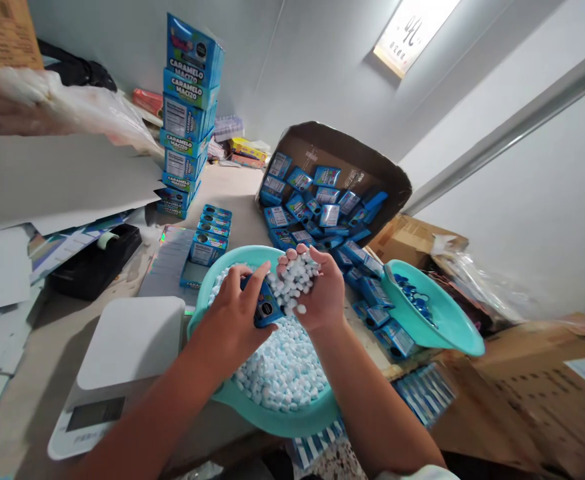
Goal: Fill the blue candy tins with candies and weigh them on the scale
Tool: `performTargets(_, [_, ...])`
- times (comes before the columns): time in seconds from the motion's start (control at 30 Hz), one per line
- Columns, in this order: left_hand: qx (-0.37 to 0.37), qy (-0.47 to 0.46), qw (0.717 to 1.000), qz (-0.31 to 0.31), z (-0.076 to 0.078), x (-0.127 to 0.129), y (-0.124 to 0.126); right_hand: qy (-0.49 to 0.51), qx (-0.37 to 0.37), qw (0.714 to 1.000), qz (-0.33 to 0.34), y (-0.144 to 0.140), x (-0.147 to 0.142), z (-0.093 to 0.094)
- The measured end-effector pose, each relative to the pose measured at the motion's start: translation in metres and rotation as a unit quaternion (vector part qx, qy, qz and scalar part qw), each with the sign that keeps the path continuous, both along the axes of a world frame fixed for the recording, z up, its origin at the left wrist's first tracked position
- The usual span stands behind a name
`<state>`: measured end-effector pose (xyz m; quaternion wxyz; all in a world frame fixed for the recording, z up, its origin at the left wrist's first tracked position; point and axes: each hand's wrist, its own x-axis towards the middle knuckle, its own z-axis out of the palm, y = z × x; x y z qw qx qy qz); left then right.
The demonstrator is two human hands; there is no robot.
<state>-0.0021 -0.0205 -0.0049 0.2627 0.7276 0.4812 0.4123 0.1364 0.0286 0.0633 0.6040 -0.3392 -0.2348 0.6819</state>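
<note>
My left hand (237, 313) grips a small blue candy box (266, 305) tilted over a turquoise basin (267, 421). Cupped beside it, my right hand (325, 293) holds a heap of small white candies (297, 277) against the box's right side. Many more loose white candies (282, 373) lie in the basin below both hands. Whether the box is open on the side facing the candies is hard to make out.
A white scale (132, 340) stands left of the basin. Behind are a small row of blue boxes (209, 243), a tall box stack (187, 120) and a tipped carton (397, 177) spilling boxes. A second turquoise basin (457, 327) stands right; a black tape dispenser (97, 263) sits left.
</note>
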Motion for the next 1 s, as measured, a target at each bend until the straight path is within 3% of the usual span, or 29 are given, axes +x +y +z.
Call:
performTargets(0.47, [0.004,0.004,1.0,-0.007,0.0032,0.0014,0.001,-0.149,0.13,0.98,-0.009,-0.0076,-0.0069,-0.0023])
performTargets(0.7, [0.062,0.022,0.998,-0.016,-0.0024,-0.0001,0.0015,-0.172,0.147,0.974,-0.025,-0.0105,-0.0076,-0.0034])
performTargets(1.0, [0.057,0.044,0.997,-0.029,0.0005,-0.0013,0.0018,-0.171,0.148,0.973,-0.049,-0.0056,-0.0068,-0.0068])
